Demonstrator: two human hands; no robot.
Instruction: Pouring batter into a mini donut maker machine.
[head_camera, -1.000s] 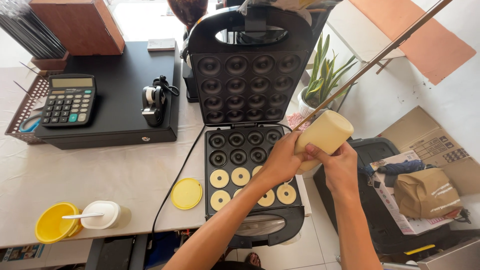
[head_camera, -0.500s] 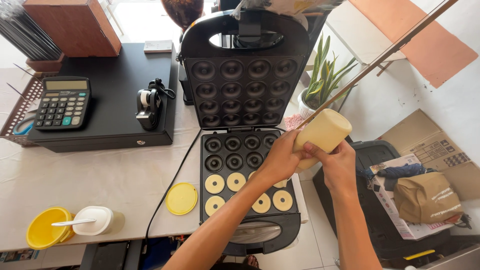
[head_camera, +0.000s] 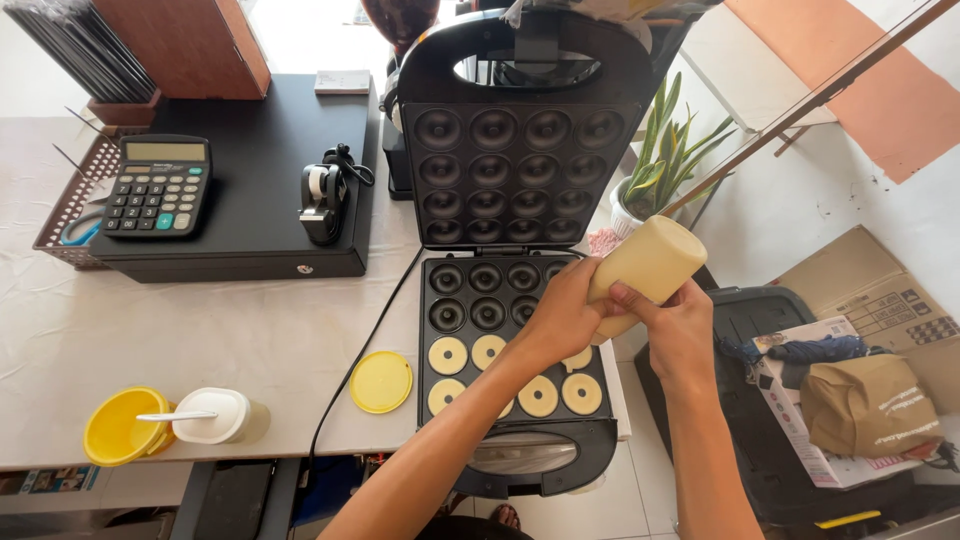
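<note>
Both my hands grip a cream-coloured squeeze bottle (head_camera: 652, 262) tilted nozzle-down over the open black mini-donut maker (head_camera: 520, 452). My left hand (head_camera: 562, 315) wraps the lower end near the nozzle; my right hand (head_camera: 678, 328) holds it from the right. The bottom plate has several moulds filled with pale batter rings (head_camera: 447, 355) in its near rows, while the far rows are bare. The raised lid (head_camera: 520, 170) stands upright behind it. The nozzle tip is hidden by my left hand.
A round yellow cap (head_camera: 381, 382) lies left of the maker, beside its black cord (head_camera: 372, 325). A yellow bowl (head_camera: 118, 430) and white cup with spoon (head_camera: 210, 415) sit front left. A black cash drawer (head_camera: 250, 170) carries a calculator (head_camera: 157, 186) and tape dispenser (head_camera: 324, 200). Potted plant (head_camera: 662, 170) and cardboard boxes (head_camera: 860, 300) stand right.
The bottle and both hands stay almost where they were over the plate; the view has shifted slightly. No new batter ring is clearly visible.
</note>
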